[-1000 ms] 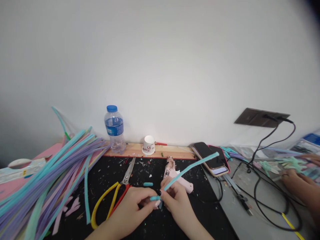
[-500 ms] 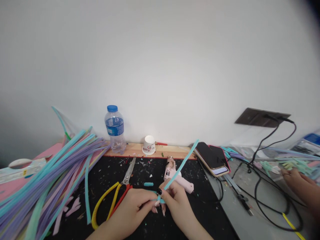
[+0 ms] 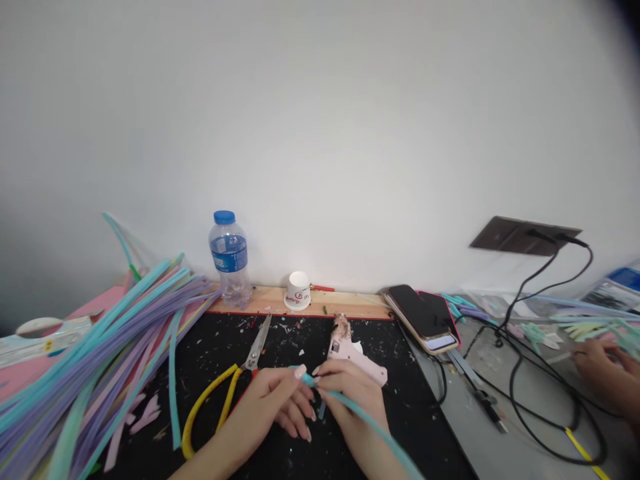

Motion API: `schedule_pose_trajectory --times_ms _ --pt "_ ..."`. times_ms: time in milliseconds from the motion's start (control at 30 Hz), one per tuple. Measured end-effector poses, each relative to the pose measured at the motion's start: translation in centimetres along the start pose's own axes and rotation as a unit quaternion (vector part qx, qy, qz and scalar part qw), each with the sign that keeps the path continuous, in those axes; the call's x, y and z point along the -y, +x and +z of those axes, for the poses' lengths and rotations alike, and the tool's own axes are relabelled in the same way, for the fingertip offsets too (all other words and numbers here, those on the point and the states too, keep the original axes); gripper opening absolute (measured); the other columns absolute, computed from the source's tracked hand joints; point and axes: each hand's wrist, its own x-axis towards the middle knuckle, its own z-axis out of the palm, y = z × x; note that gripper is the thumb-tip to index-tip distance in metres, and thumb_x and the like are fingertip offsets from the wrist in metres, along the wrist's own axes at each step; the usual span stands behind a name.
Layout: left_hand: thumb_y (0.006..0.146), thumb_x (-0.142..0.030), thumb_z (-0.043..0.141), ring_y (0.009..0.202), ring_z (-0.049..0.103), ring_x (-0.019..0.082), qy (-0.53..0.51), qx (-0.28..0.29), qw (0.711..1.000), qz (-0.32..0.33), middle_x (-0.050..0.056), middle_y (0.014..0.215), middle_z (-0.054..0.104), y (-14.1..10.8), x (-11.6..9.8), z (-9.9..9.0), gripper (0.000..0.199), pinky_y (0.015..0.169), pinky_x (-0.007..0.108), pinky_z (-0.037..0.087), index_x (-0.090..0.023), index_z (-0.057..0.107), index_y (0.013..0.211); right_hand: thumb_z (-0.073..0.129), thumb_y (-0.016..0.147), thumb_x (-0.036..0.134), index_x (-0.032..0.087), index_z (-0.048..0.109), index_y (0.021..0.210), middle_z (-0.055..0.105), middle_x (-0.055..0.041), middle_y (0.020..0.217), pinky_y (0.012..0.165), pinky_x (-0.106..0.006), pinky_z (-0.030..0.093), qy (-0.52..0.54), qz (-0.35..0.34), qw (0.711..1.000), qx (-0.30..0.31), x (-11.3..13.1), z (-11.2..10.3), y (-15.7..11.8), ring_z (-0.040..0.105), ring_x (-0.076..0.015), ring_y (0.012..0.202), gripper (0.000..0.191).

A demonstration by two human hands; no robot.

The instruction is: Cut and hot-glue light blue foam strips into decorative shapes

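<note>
Your left hand and right hand together grip one turquoise pipe cleaner above the black mat; its long end crosses the right hand. The scissors lie beside your left.

Light before me: soft, diffuse. Smooth white wall: brightest centrally, dimming leftward. Upper right corner: dark, blurred. Edges: stretched.

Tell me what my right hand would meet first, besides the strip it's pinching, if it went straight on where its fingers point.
Likely your left hand. Your right hand, pinching the turquoise strip, points leftward toward that hand, though depth is unclear.
</note>
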Motion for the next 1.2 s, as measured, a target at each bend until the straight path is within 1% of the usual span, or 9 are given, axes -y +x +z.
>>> schedule_pose_trajectory --times_ms 67,167,300,400,567,700,967,1100,1200 --pt "0.072 -0.06 0.055 0.042 0.064 0.015 -0.025 -0.017 0.999 -0.017 0.007 0.054 0.067 0.1 -0.1 0.1 0.05 0.039 0.018 0.042 -0.01 0.059 0.065 0.056 0.081 0.009 0.021 0.07 0.085 0.065 -0.009 0.092 0.07 -0.027 0.052 -0.024 -0.026 0.999 0.025 -0.2 0.2 -0.3 0.063 -0.018 0.08 0.019" --pt "0.068 -0.06 0.059 0.041 0.064 0.015 -0.017 -0.033 0.999 -0.036 0.006 0.052 0.066 0.2 -0.3 0.3 0.05 0.038 0.017 0.041 -0.01 0.059 0.065 0.055 0.082 0.01 0.021 0.07 0.09 0.065 -0.0103 0.097 0.07 -0.026 0.053 -0.04 -0.025 0.997 0.053 -0.4 0.3 -0.7 0.063 -0.0183 0.083 0.02" --pt "0.072 -0.058 0.055 0.045 0.064 0.014 0.034 -0.04 0.998 -0.034 0.005 0.056 0.067 0.3 -0.4 0.4 0.048 0.04 0.017 0.042 -0.011 0.057 0.064 0.055 0.083 0.01 0.02 0.069 0.092 0.066 -0.0103 0.098 0.075 -0.029 0.052 -0.056 -0.057 0.993 0.09 -0.2 0.1 -0.6 0.062 -0.0189 0.086 0.02" --pt "0.076 -0.053 0.053 0.049 0.065 0.015 0.077 -0.032 0.996 -0.017 0.004 0.058 0.066 0.2 -0.4 0.3 0.042 0.044 0.018 0.045 -0.012 0.056 0.066 0.054 0.084 0.01 0.019 0.068 0.092 0.066 -0.0106 0.098 0.076 -0.03 0.052 -0.039 -0.059 0.993 0.091 0.1 -0.1 -0.4 0.062 -0.0192 0.088 0.019" --pt "0.086 -0.041 0.045 0.056 0.067 0.016 0.184 -0.016 0.98 0.071 0.004 0.06 0.066 -0.4 -0.7 0.4 0.036 0.053 0.023 0.05 -0.012 0.059 0.067 0.054 0.082 0.011 0.019 0.065 0.079 0.066 -0.0078 0.085 0.073 -0.03 0.051 -0.001 0.028 0.999 0.016 0.5 0.3 -0.2 0.062 -0.0186 0.08 0.014" --pt "0.088 -0.031 0.044 0.056 0.066 0.015 0.25 -0.012 0.96 0.127 0.004 0.061 0.067 -0.9 -1.0 0.5 0.032 0.055 0.022 0.051 -0.013 0.061 0.067 0.056 0.08 0.017 0.019 0.057 0.066 0.061 -0.0048 0.076 0.067 -0.029 0.048 0.062 0.125 0.989 -0.041 0.2 0.8 0.0 0.059 -0.0185 0.075 0.014" --pt "0.089 -0.021 0.043 0.062 0.064 0.013 0.349 0.029 0.913 0.207 0.002 0.064 0.068 -1.6 -1.5 0.6 0.033 0.062 0.019 0.047 -0.016 0.066 0.067 0.062 0.075 0.039 0.017 0.049 0.064 0.048 0.0042 0.057 0.047 -0.023 0.043 0.229 0.294 0.928 -0.002 -0.2 1.2 0.4 0.048 -0.01 0.048 0.027" --pt "0.091 -0.021 0.04 0.063 0.064 0.013 0.343 0.055 0.912 0.217 0.002 0.066 0.068 -1.8 -2.0 0.8 0.036 0.064 0.018 0.046 -0.016 0.066 0.068 0.059 0.076 0.045 0.018 0.045 0.065 0.05 0.0059 0.047 0.033 -0.018 0.036 0.257 0.336 0.906 0.035 -0.8 1.6 -0.1 0.043 -0.0072 0.035 0.033" --pt "0.092 -0.027 0.04 0.064 0.065 0.013 0.316 0.041 0.927 0.197 0.003 0.067 0.069 -1.7 -1.8 0.7 0.036 0.064 0.02 0.047 -0.015 0.066 0.07 0.058 0.078 0.045 0.018 0.045 0.065 0.048 0.0072 0.044 0.029 -0.015 0.029 0.257 0.329 0.908 0.031 -1.1 1.6 -0.3 0.038 -0.0051 0.03 0.033"
